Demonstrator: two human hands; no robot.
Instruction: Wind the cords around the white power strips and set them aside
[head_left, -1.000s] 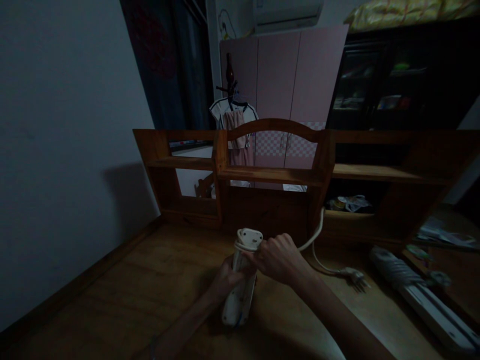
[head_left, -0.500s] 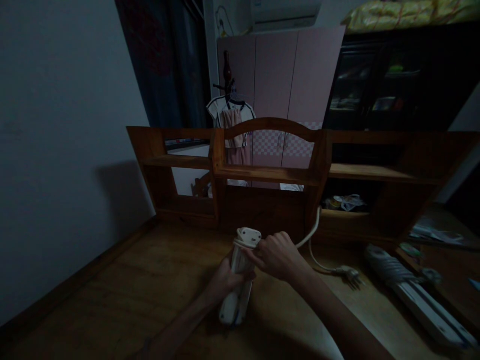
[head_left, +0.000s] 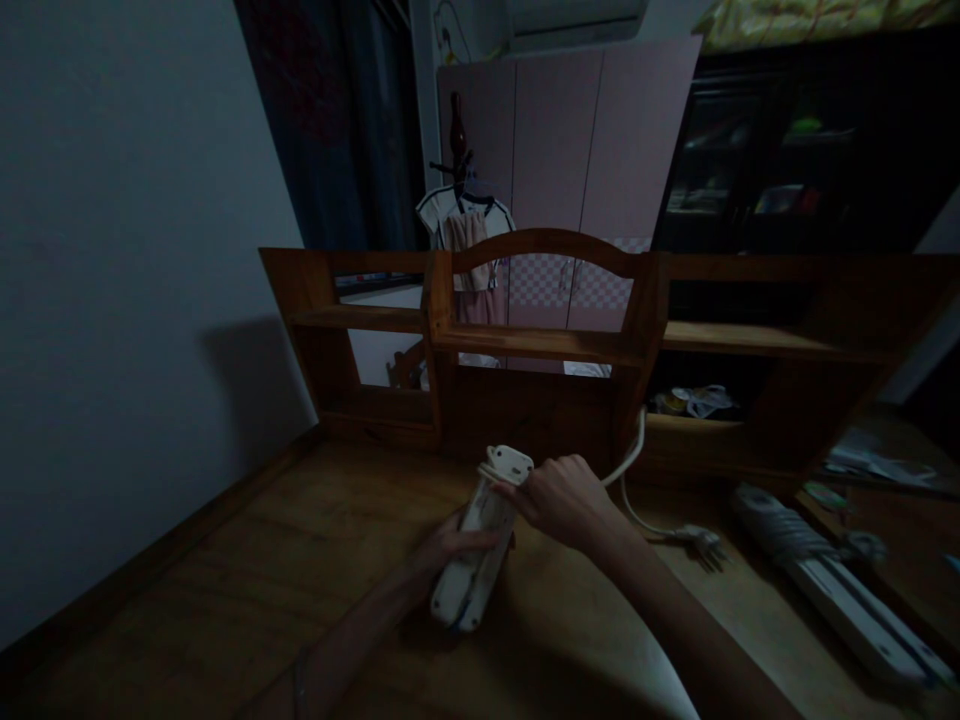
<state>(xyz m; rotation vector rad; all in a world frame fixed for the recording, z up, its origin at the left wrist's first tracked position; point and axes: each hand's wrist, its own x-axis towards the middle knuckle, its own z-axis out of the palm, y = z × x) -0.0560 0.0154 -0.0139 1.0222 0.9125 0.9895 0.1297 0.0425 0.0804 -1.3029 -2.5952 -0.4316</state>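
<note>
The head view shows a white power strip (head_left: 456, 592) at lower centre of the frame, tilted above or on the worktop (head_left: 300, 560); which, I cannot tell. The left hand (head_left: 450, 543) has its fingers wrapped around the strip's middle. The right hand (head_left: 566, 497), at the strip's upper end, appears to pinch the cord (head_left: 628, 462), whose free length trails right to a plug (head_left: 703, 545). A second strip (head_left: 855, 607), lower right, has its cord coiled around it. The step in hand looks like winding; the next move seems to call for a steady left grip and a taut cord passed around the body.
</note>
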